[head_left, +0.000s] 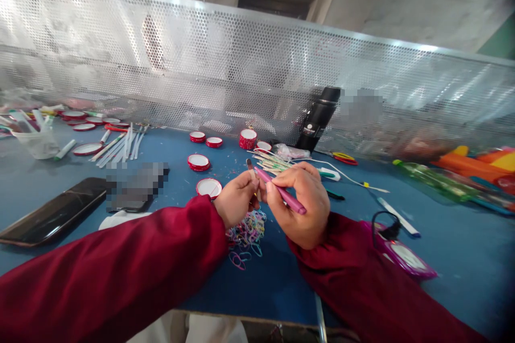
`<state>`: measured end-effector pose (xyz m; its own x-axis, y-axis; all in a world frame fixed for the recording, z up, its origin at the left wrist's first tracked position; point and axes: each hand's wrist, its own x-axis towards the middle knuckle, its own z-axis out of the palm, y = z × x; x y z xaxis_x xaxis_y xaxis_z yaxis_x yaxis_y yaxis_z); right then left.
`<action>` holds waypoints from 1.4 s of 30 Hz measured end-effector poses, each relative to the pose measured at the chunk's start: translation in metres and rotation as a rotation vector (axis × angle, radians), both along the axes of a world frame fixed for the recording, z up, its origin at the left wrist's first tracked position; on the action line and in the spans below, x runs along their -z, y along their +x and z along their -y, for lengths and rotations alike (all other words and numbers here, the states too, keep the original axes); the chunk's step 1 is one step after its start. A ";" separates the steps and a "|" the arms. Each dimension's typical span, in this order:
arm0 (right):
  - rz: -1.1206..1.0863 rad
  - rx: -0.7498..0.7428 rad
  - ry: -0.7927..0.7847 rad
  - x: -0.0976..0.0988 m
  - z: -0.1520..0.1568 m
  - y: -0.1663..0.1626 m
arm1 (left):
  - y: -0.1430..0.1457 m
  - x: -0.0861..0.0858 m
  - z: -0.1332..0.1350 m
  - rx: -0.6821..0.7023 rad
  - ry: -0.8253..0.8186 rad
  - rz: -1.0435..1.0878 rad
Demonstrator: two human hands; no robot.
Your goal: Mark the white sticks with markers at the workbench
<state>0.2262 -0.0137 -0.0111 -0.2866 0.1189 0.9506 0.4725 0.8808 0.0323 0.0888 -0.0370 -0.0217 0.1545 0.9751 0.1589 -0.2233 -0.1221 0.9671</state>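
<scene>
My right hand (pixel 303 201) is closed around a pinkish-purple marker pen (pixel 287 198), its front end pointing up and left towards my other hand. In a pinch, my left hand (pixel 237 198) holds a thin pale stick (pixel 251 171) with a dark tip standing up above the fingers. The two hands almost meet over the blue table, and the fingers partly hide the stick's lower part. Beneath them lies a pile of colourful rubber bands (pixel 251 230). Just left of my left hand sits a round red-rimmed white disc (pixel 209 187).
Two phones (pixel 56 209) lie at left, near a cup of markers (pixel 38 142) and loose white sticks (pixel 120 147). Behind my hands are more red-rimmed discs (pixel 198 161), wooden sticks (pixel 269 163) and a tilted black flask (pixel 319 118). A green bottle (pixel 434 179) and purple device (pixel 406 257) are right.
</scene>
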 end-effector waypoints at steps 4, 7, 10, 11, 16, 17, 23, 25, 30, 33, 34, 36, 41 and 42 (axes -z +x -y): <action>0.031 -0.010 -0.005 0.000 0.000 0.000 | 0.000 0.000 -0.001 -0.019 -0.017 -0.004; 0.019 0.000 -0.012 0.000 0.000 0.000 | 0.000 -0.001 -0.001 -0.013 -0.015 0.001; 0.026 -0.006 -0.015 0.000 -0.001 0.000 | 0.000 -0.001 0.000 -0.017 -0.022 -0.002; 0.034 -0.006 -0.016 0.000 -0.001 0.000 | 0.000 -0.001 0.000 -0.021 -0.029 -0.005; 0.009 0.010 -0.006 0.000 -0.001 0.000 | 0.000 0.001 -0.001 -0.011 -0.011 0.001; 0.010 0.006 -0.005 0.000 -0.001 0.000 | -0.001 0.001 -0.001 -0.009 -0.007 0.000; 0.039 0.014 -0.018 0.001 -0.003 0.001 | -0.001 0.002 -0.003 -0.009 -0.029 -0.002; 0.016 0.020 -0.014 0.001 -0.003 0.001 | 0.000 0.002 -0.002 -0.001 -0.016 -0.004; 0.040 -0.004 -0.025 0.001 -0.002 0.000 | 0.000 0.003 -0.002 -0.014 -0.043 -0.004; 0.029 0.012 -0.023 0.000 -0.002 0.001 | 0.000 0.003 -0.003 -0.003 -0.035 0.004; 0.016 0.013 -0.017 0.000 -0.002 0.001 | -0.001 0.003 -0.003 0.002 -0.028 0.005; 0.008 0.004 -0.012 0.000 -0.002 0.001 | -0.001 0.003 -0.003 -0.001 -0.022 0.003; 0.047 0.001 -0.041 0.001 -0.002 0.001 | -0.001 0.004 -0.004 -0.036 -0.046 -0.015; 0.038 0.009 -0.039 0.001 -0.003 0.001 | -0.001 0.004 -0.004 -0.030 -0.047 -0.014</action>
